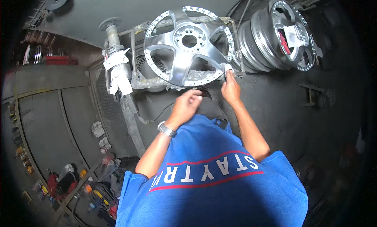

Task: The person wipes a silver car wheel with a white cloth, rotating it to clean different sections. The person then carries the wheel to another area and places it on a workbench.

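A polished silver five-spoke wheel face [181, 66], with small holes around its rim, rests on a worn metal frame [151, 83]. At its lower right rim, my right hand [231, 89] presses a small white cloth or wad [228, 67] between the fingers. My left hand [185, 108] hovers just below the wheel's near edge. Its fingers are loosely bent and apart, slightly smeared, and nothing shows in them. The left wrist carries a metal watch [167, 129].
Stacked wheels [271, 38] stand to the right, a white sheet and a red cloth on the front one. Left of the frame is a motor-like machine [114, 40] draped with white paper [119, 79]. Tools and bottles [64, 183] lie at lower left.
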